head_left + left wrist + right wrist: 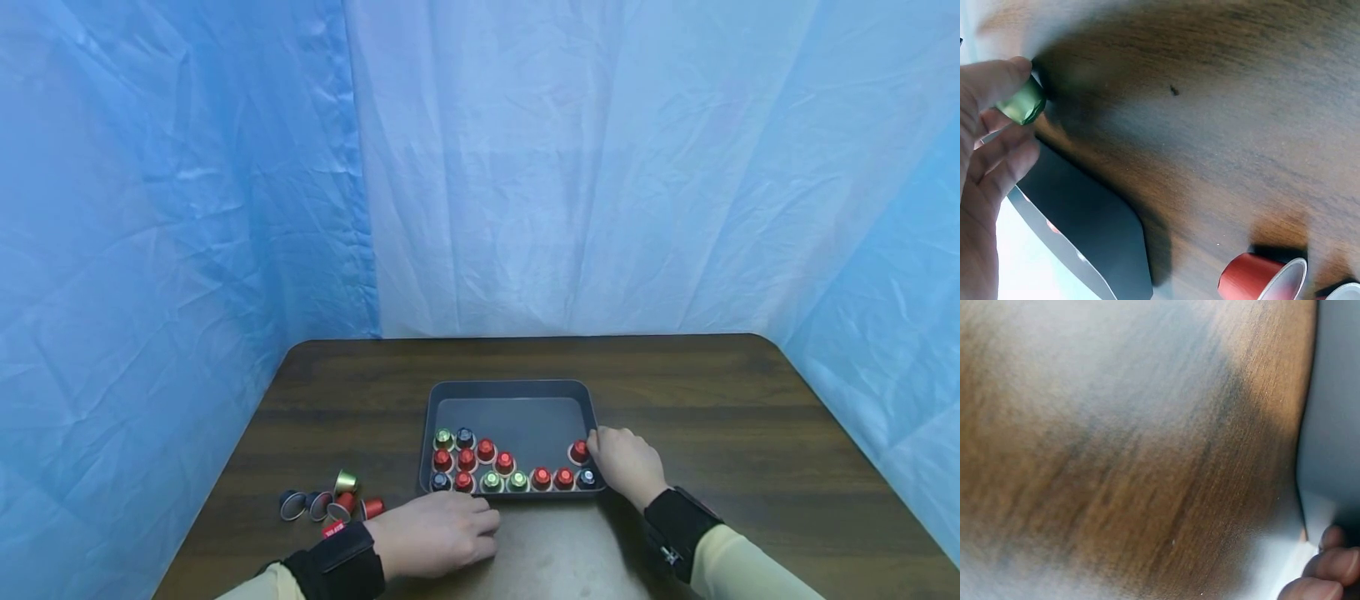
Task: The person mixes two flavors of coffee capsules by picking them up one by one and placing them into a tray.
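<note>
My left hand [442,533] is just in front of the tray [517,387]. In the left wrist view its thumb and fingers pinch a green coffee capsule [1025,105] over the table, hidden from the head view. My right hand [626,465] reaches over the tray's right rim, fingertips at a red coffee capsule [579,452] that it pinches. The right wrist view shows curled fingers [1332,565] beside the tray wall [1335,425]; the pinch itself is hidden there. Along the tray's near side and left part stand several red, green and dark blue capsules [541,478], bottoms up.
Left of the tray lie several loose capsules on their sides: dark blue [293,504], green [346,482] and red [372,508]. A dark wooden table [712,417] carries everything. Blue sheets [555,167] hang behind and at both sides.
</note>
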### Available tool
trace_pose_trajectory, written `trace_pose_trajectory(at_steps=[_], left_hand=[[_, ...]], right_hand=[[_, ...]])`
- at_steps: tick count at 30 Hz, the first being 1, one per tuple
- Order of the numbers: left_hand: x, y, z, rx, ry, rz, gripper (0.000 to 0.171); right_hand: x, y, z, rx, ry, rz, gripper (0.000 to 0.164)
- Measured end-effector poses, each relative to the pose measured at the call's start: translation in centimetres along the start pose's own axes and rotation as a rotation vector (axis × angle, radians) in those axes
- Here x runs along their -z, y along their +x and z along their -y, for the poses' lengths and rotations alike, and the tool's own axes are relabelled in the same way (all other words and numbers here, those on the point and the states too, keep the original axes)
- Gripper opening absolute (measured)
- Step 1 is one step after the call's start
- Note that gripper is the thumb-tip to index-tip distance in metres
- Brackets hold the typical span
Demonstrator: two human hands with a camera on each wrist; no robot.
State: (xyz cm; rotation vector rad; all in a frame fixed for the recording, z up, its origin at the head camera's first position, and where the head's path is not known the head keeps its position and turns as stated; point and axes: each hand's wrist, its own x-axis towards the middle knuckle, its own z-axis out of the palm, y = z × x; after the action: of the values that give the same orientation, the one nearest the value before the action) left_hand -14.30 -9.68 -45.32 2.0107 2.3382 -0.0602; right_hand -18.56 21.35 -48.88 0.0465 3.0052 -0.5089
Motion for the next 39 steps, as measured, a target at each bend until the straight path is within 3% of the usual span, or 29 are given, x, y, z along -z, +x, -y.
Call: trace_pose_trajectory(at_steps=[12, 22, 30, 35, 39], left_hand=[[0.9, 0.2, 0.0, 0.039, -0.084, -0.013, 0.019], [3.4, 0.2, 1.1, 0.152, -0.103, -0.030, 0.031], [4.4, -0.3, 2.2, 0.249, -0.062, -0.080, 0.047], [4.9, -0.4, 3.3, 0.350, -0.092, -0.082, 0.041], [5.3, -0.7, 4.4, 0.385, -0.081, -0.088, 0.035]], right_hand=[[0.0, 0.0, -0.1, 0.003, -0.006, -0.006, 0.034], [-0.2, 0.2, -0.2, -0.014, -0.002, 0.005, 0.034], [-0.1, 0.1, -0.1, -0.007, -0.003, -0.005, 0.033], [-0.1, 0.1, 0.0, -0.015, -0.004, -0.002, 0.034], [-0.1, 0.0, 0.0, -0.001, -0.003, -0.012, 0.033]])
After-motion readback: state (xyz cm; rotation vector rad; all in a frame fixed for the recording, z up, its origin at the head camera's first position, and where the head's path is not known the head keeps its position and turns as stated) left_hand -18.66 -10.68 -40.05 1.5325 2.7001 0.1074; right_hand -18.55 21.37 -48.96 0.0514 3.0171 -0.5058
